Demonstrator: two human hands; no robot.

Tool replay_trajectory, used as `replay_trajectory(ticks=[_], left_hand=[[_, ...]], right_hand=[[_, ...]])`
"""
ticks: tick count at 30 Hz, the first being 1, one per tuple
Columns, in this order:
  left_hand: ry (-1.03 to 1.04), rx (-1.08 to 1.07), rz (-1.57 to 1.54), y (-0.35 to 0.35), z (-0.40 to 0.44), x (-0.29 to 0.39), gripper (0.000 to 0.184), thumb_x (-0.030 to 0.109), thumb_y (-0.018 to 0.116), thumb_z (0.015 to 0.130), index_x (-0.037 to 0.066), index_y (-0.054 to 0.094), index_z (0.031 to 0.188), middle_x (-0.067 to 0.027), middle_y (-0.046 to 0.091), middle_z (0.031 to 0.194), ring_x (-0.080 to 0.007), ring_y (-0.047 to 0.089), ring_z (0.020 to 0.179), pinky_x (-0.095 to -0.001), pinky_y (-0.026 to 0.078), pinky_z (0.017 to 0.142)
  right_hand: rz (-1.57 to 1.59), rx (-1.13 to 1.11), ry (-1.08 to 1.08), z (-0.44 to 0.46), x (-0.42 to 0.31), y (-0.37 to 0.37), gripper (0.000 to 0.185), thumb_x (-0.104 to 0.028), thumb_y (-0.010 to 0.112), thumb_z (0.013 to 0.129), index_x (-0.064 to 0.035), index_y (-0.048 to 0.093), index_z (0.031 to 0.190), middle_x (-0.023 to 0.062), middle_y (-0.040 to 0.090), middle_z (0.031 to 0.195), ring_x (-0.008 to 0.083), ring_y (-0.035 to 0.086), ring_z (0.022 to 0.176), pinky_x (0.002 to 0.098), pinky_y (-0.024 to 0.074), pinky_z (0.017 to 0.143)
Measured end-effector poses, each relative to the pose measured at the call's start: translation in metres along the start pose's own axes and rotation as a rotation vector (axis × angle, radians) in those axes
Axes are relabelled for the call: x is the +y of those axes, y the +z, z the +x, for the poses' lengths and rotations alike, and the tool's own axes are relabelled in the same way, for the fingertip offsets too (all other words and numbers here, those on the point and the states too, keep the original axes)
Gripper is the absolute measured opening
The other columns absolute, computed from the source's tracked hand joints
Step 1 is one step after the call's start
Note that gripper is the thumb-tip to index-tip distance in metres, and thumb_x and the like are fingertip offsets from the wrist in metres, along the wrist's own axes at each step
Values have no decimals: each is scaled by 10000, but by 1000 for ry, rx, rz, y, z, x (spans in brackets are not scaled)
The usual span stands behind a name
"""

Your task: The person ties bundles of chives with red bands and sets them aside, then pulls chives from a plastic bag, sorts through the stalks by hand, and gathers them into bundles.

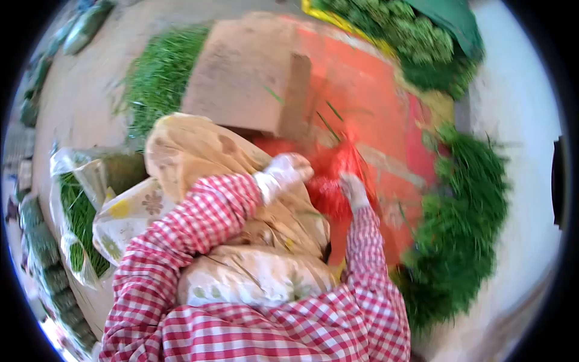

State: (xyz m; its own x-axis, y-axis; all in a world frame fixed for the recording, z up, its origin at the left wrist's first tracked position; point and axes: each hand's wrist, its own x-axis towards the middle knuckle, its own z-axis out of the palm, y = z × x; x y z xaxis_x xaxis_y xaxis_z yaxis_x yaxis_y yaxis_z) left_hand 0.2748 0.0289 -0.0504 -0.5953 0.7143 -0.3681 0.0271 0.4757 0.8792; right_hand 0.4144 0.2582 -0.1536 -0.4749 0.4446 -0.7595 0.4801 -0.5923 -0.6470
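Two hands in thin, pale gloves work at the middle of the view, with red-and-white checked sleeves [181,247] running down to the wearer's body. The right hand [354,190] has its fingers closed on a crumpled red plastic bag [329,196], gripping it at the side facing the wearer. The left hand [282,176] is bent inward with its fingers curled, just beside the bag's left edge; I cannot tell whether it pinches the plastic or anything else. The bag sits in front of the wearer, over an orange-red surface [362,78], its upper part gathered to a point. A few loose green blades [327,125] show just beyond it, and one more lies on a brown block [241,66] farther forward. Stained cloth [199,151], tan and patterned in places, covers the wearer's lap, beneath the left forearm. Long grass-like greens [458,223] are heaped along the right, next to a pale wall [518,120]; another pile of thin greens [166,72] lies left of the block. At far upper right, bushy greens [404,24] sit partly under a green cover [452,21]. On the left, a whitish sack [60,166] holds more green stalks [81,211].
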Motion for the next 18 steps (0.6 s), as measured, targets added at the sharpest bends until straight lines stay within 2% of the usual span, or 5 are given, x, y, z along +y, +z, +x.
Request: replay_trajectory(ticks=[3,7,9,13,18], left_hand=[[-60,-169,121,-7,-11,17,481,290,632,806,-60,540,1123,-152,631,1018,-191,595,942,-298,466,813],[-64,-500,565,-8,-25,34,583,439,603,785,-36,531,1116,-231,600,1020,-342,574,973,-381,452,816],[-68,-491,564,-12,-28,37,573,449,599,783,-35,538,1084,-233,600,990,-351,570,961,-392,447,805],[-22,-349,504,-13,-26,25,548,468,582,785,-29,545,1012,-238,593,922,-379,559,919,-425,432,776],[-61,-335,522,-12,-27,20,566,460,570,793,-16,529,1096,-246,591,971,-382,551,956,-424,428,813]], right_hand=[[-361,258,-272,11,3,-9,233,-285,594,828,-74,621,922,48,628,776,161,595,712,318,462,594],[-894,619,-714,18,6,-6,200,-233,513,846,-87,598,953,174,615,863,338,592,770,414,466,710],[-1098,518,-752,14,11,6,211,-256,497,853,-102,597,957,161,618,902,336,597,788,427,467,729],[-1299,277,-473,25,23,31,314,-359,515,841,-84,655,900,160,615,972,325,612,843,422,482,743],[-1320,400,-120,37,26,60,386,-415,601,789,-63,643,942,172,636,966,317,619,912,415,491,777]])
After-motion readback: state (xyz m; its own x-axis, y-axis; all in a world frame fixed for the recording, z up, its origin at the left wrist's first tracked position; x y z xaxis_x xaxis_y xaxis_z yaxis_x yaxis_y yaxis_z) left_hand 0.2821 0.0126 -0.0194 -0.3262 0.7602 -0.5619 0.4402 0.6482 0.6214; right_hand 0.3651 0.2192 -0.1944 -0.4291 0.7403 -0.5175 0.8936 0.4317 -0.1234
